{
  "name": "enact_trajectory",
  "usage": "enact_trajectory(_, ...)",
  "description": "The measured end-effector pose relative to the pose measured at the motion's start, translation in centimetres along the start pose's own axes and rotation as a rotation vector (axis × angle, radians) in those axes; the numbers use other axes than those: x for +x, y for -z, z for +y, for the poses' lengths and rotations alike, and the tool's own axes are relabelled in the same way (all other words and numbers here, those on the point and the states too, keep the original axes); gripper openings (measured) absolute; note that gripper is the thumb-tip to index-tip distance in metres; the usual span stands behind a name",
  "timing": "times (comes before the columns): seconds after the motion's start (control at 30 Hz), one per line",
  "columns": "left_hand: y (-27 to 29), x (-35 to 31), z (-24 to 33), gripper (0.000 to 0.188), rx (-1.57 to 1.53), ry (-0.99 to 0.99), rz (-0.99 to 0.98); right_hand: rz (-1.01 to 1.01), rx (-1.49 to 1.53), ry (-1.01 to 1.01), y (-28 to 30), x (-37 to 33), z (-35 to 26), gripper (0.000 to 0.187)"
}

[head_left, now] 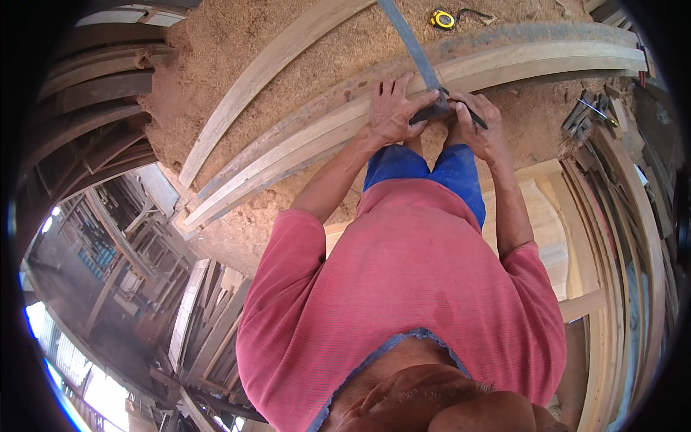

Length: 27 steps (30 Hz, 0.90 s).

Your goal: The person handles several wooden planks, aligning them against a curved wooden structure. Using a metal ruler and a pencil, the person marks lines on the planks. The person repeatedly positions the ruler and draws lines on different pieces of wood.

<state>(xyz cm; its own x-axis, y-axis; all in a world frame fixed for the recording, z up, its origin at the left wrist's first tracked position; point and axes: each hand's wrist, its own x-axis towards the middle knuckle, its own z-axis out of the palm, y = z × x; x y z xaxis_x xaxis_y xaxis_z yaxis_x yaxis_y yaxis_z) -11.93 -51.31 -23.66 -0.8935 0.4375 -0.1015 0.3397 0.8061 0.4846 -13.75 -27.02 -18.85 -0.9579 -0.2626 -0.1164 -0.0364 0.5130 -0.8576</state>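
Note:
A light wooden beam (533,61) lies crosswise in front of me. Across it rests a square (416,47) with a long grey metal blade, its dark stock against the beam's near edge. My left hand (392,114) presses on the beam, fingers over the top, with the thumb on the square's stock. Between the fingers of my right hand (481,124) is a slim dark pencil (471,115), its tip close to the blade at the beam's near edge. The fingertips of both hands nearly meet there.
Beyond the beam, another plank (252,93) lies on ground covered with sawdust (194,79). A yellow and black tape measure (443,19) sits past the beam. Stacked boards (619,237) stand at the right, a wooden panel (529,216) beside me, more timber (209,317) at the left.

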Motion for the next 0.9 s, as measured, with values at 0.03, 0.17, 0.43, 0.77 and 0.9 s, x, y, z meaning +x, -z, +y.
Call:
enact_trajectory(0.03,0.0,0.0,0.0,0.076,-0.006,-0.001,-0.006,-0.017,-0.034,0.009,0.2,0.0,0.0,0.024)
enact_trajectory(0.17,0.0,0.0,0.2,0.075,0.015,0.007,-0.018,-0.129,-0.075,-0.072,1.6,-0.6,0.1,0.027)
enact_trajectory(0.43,-0.1,0.3,0.9,0.074,-0.006,0.055,-0.012,0.075,0.134,-0.142,1.1,-0.9,0.4,0.029)
enact_trajectory(0.77,-0.1,0.4,1.0,0.077,0.01,0.064,-0.013,0.089,0.09,-0.069,0.8,-0.9,0.8,0.027)
enact_trajectory(0.9,-0.1,0.5,1.1,0.077,0.017,0.065,-0.015,0.081,0.067,-0.071,0.5,-0.8,0.6,0.028)
